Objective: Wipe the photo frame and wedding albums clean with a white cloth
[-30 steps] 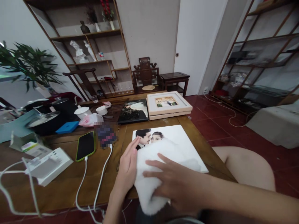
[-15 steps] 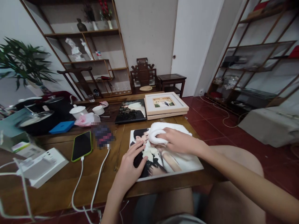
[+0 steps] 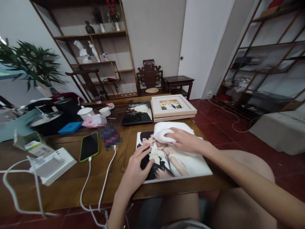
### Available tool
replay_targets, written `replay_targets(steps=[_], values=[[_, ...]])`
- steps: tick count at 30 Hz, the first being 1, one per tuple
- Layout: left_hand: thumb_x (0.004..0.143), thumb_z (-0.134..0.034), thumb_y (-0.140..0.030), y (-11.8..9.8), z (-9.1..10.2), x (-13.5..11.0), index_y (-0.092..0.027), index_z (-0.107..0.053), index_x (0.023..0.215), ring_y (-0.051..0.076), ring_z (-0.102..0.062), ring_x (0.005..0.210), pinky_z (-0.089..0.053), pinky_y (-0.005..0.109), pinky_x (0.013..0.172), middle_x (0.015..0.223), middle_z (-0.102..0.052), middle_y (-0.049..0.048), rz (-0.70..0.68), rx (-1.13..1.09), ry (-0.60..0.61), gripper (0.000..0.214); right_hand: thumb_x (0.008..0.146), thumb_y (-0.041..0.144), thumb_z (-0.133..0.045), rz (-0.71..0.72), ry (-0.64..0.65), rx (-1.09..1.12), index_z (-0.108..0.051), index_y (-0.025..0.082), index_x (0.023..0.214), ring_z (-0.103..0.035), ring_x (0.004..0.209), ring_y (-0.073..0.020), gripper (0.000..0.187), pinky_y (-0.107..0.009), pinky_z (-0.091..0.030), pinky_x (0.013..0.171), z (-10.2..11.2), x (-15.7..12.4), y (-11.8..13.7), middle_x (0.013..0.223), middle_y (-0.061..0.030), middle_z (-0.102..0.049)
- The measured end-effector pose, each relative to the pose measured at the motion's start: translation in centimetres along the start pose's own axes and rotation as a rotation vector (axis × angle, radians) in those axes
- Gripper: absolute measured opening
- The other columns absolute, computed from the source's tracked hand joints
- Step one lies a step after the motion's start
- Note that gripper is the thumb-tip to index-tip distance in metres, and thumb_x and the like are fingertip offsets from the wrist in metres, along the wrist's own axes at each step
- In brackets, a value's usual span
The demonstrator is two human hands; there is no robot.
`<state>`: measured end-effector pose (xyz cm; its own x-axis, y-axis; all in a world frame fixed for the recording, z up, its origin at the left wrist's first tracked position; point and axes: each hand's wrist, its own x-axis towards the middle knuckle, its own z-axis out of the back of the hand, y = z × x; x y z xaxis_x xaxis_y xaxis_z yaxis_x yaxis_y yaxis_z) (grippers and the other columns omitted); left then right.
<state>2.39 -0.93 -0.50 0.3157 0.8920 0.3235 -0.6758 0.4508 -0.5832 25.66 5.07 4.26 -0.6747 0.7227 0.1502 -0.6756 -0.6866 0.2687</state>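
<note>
A large wedding photo print (image 3: 190,163) lies flat at the near edge of the wooden table (image 3: 71,184). My left hand (image 3: 137,170) rests on its left side with fingers spread flat, holding it down. My right hand (image 3: 184,140) presses a bunched white cloth (image 3: 164,130) against the upper middle of the print, fingers closed on the cloth.
Behind the print lie a dark photo album (image 3: 137,114) and stacked light wooden frames (image 3: 173,107). A green-cased phone (image 3: 89,146) with a white cable, a white box (image 3: 53,163), pots, cups and a blue pad crowd the left. Shelves, chairs and a plant stand beyond.
My right hand carried the cloth from the near edge of the print up to its upper middle, uncovering the picture. My left hand slid slightly down its left side.
</note>
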Motion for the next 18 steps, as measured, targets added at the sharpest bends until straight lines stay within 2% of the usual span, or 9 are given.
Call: replay_targets(steps=[4, 7, 9, 11, 15, 18], values=[[0.087, -0.045, -0.031, -0.3, -0.1, -0.2, -0.023, -0.052, 0.123, 0.021, -0.037, 0.130, -0.031, 0.043, 0.106, 0.137, -0.045, 0.0057, 0.055, 0.023, 0.060, 0.037, 0.071, 0.004, -0.041, -0.160, 0.019, -0.074, -0.059, 0.015, 0.108, -0.051, 0.105, -0.0261, 0.042, -0.039, -0.040, 0.089, 0.8, -3.6, -2.7, 0.111, -0.0144, -0.056], [0.088, -0.043, -0.029, -0.5, -0.2, -0.4, -0.027, -0.048, 0.127, 0.023, -0.034, 0.131, -0.029, 0.048, 0.105, 0.140, -0.042, 0.0046, 0.097, 0.052, 0.078, 0.039, 0.067, 0.002, -0.043, -0.187, 0.031, -0.115, -0.059, 0.015, 0.110, -0.043, 0.119, -0.0292, 0.048, -0.043, -0.037, 0.095, 0.6, -5.2, -2.5, 0.128, -0.0173, -0.047], [0.088, -0.043, -0.029, -0.5, -0.3, -0.4, -0.026, -0.048, 0.127, 0.024, -0.034, 0.131, -0.029, 0.048, 0.105, 0.139, -0.042, 0.0052, 0.104, 0.057, 0.065, 0.039, 0.063, 0.001, -0.044, -0.155, 0.043, -0.131, -0.062, 0.015, 0.106, -0.035, 0.127, -0.0305, 0.048, -0.047, -0.033, 0.099, 0.3, -6.2, -0.8, 0.135, -0.0175, -0.042], [0.088, -0.043, -0.029, -0.4, -0.4, -0.4, -0.026, -0.049, 0.126, 0.022, -0.035, 0.131, -0.029, 0.046, 0.105, 0.138, -0.043, 0.0055, 0.087, 0.042, 0.050, 0.038, 0.061, 0.000, -0.045, -0.070, 0.073, -0.111, -0.064, 0.016, 0.101, -0.028, 0.131, -0.0298, 0.047, -0.050, -0.026, 0.104, 0.1, -7.2, 1.8, 0.136, -0.0151, -0.043], [0.088, -0.044, -0.030, -0.2, -0.5, -0.2, -0.026, -0.050, 0.124, 0.021, -0.037, 0.129, -0.030, 0.044, 0.105, 0.137, -0.045, 0.0050, 0.070, 0.031, 0.038, 0.037, 0.062, 0.004, -0.048, 0.152, 0.174, 0.022, -0.067, 0.021, 0.095, -0.025, 0.133, -0.0276, 0.041, -0.052, -0.018, 0.108, 0.5, -9.2, 6.7, 0.137, -0.0075, -0.046], [0.088, -0.045, -0.031, -0.2, -0.5, -0.1, -0.026, -0.051, 0.123, 0.022, -0.038, 0.128, -0.031, 0.044, 0.105, 0.136, -0.045, 0.0053, 0.067, 0.043, 0.032, 0.036, 0.064, 0.006, -0.049, 0.213, 0.219, 0.090, -0.067, 0.021, 0.095, -0.027, 0.133, -0.0257, 0.039, -0.048, -0.020, 0.109, 0.9, -9.5, 7.6, 0.135, -0.0063, -0.047]])
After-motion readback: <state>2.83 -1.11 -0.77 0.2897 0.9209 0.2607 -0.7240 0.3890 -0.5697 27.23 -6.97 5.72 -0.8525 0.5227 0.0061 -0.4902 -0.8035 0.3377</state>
